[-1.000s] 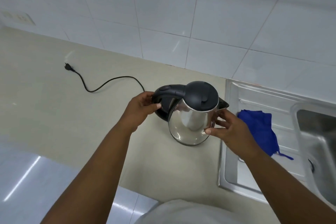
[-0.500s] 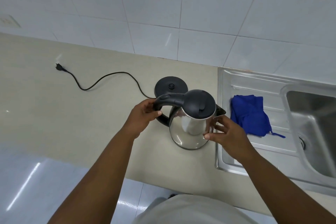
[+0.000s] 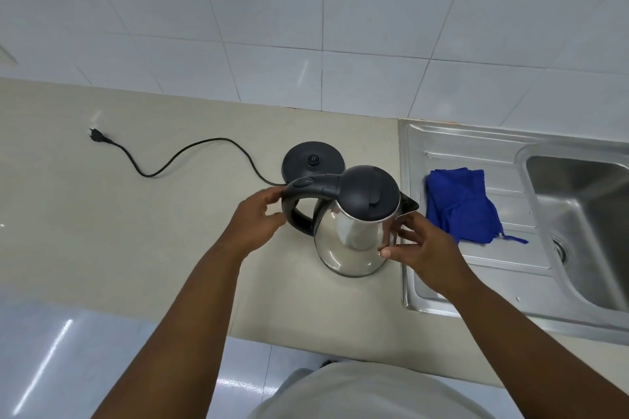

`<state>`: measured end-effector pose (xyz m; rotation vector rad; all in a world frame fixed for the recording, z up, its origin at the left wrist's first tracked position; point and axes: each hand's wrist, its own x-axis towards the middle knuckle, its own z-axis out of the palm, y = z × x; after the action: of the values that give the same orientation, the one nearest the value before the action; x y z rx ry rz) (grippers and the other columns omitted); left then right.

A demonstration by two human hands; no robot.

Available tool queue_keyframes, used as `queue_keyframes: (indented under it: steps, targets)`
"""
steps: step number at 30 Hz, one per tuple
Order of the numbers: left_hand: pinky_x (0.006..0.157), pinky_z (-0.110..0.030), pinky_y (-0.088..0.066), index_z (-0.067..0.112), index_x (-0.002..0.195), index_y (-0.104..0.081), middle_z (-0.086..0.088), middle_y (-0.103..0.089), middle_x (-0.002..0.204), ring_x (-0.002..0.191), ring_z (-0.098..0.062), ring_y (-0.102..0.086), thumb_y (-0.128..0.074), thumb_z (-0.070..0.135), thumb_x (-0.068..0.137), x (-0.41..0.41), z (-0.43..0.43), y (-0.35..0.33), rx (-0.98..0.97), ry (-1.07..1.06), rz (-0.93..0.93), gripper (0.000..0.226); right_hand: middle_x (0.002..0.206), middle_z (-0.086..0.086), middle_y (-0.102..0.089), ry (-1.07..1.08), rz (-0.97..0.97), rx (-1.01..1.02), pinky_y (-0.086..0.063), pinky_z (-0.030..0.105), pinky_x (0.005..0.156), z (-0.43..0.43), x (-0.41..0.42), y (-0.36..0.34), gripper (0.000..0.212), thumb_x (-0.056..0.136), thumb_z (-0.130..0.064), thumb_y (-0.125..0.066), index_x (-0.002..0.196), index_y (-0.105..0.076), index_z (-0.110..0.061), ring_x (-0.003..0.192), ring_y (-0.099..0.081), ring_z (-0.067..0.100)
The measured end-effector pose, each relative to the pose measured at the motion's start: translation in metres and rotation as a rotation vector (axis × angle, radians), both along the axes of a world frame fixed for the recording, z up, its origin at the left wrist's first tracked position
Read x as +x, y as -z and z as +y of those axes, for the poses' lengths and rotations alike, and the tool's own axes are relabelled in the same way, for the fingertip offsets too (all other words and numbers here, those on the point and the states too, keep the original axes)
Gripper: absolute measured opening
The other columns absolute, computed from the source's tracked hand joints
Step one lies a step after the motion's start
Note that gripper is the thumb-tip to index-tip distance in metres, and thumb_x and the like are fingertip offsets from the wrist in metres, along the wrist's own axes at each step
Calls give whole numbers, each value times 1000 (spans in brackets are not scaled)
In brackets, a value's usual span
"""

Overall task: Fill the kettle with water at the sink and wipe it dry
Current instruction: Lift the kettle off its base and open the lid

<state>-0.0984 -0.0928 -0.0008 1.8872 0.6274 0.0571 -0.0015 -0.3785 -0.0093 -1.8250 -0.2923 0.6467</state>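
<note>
Kettle (image 3: 354,235) near counter's (image 3: 102,231) right edge; left hand (image 3: 253,223) fingers curled by handle, contact unclear; right hand (image 3: 420,248) fingers spread on body.

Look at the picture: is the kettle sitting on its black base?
No, the kettle is off the base, which lies bare behind it.

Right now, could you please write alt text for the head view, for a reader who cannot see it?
A person's left hand grips the black handle of a steel kettle while the right hand steadies its side, just off its black base. To the right, a blue cloth lies on the drainboard of a steel sink; the power cord lies unplugged on the beige counter.
</note>
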Motion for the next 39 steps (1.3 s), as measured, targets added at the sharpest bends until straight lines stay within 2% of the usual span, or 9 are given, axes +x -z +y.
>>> queue_keyframes:
  steps: [9,12,19,23,26,30,35,37,39]
  targets:
    - [108,-30,-37,23,144,-49,4,-55,141,133,-13,-46,-45,61,90,44,-45,-61,440,244,-246,65,108,-29,-65,-42,-48,-68,-49,3,68,-4,5,4,53,73,-20,-88,105,-56,-49,111,-60,6]
    - [106,-31,-38,22,146,-44,2,-53,142,134,-15,-43,-54,58,91,57,-76,-64,603,368,-204,66,118,-20,-65,-37,-102,-80,-47,10,81,-5,6,4,57,72,-26,-89,109,-55,-53,116,-60,8]
    - [92,-43,-42,17,134,-57,-7,-64,127,111,-30,-61,-44,48,91,69,-98,-51,877,327,-159,54,98,-31,-66,4,-86,-39,-47,-1,64,-2,3,-5,46,76,-15,-86,98,-59,-45,90,-64,-16]
    - [81,-43,-42,12,123,-64,-9,-70,111,93,-34,-65,-37,39,87,70,-103,-49,946,286,-178,52,101,-31,-67,14,-92,-47,-49,1,67,-2,2,-4,46,75,-19,-86,100,-59,-47,96,-61,-17]
    - [85,-44,-44,10,125,-64,-10,-71,114,98,-34,-66,-39,35,88,68,-103,-53,840,262,-207,51,99,-32,-69,20,-104,-48,-49,2,70,-2,1,-3,49,74,-20,-87,102,-59,-49,97,-61,-21]
    - [99,-34,-45,16,129,-63,-5,-69,120,112,-21,-62,-51,31,91,63,-96,-69,413,154,-297,42,96,-41,-68,6,-115,-47,-49,9,83,-4,0,-1,49,75,-19,-87,105,-61,-49,101,-60,-23]
    - [96,-39,-54,35,112,-70,10,-73,107,106,-13,-66,-49,25,90,53,-73,-84,-80,-30,-299,32,96,-46,-66,0,-126,-44,-49,1,72,-4,-2,-2,52,77,-23,-85,118,-60,-43,101,-61,-21]
    - [89,-45,-59,37,111,-71,9,-75,103,104,-18,-69,-45,22,91,49,-63,-85,-196,-67,-306,35,97,-42,-67,4,-127,-40,-50,2,75,-4,-2,-1,50,77,-22,-85,112,-60,-46,102,-60,-22]
    - [71,-30,-60,26,117,-70,6,-75,97,91,-10,-72,-43,17,97,45,-54,-83,-261,-100,-340,35,99,-37,-69,14,-126,-41,-50,2,75,-5,-2,0,50,77,-22,-85,112,-59,-46,105,-60,-17]
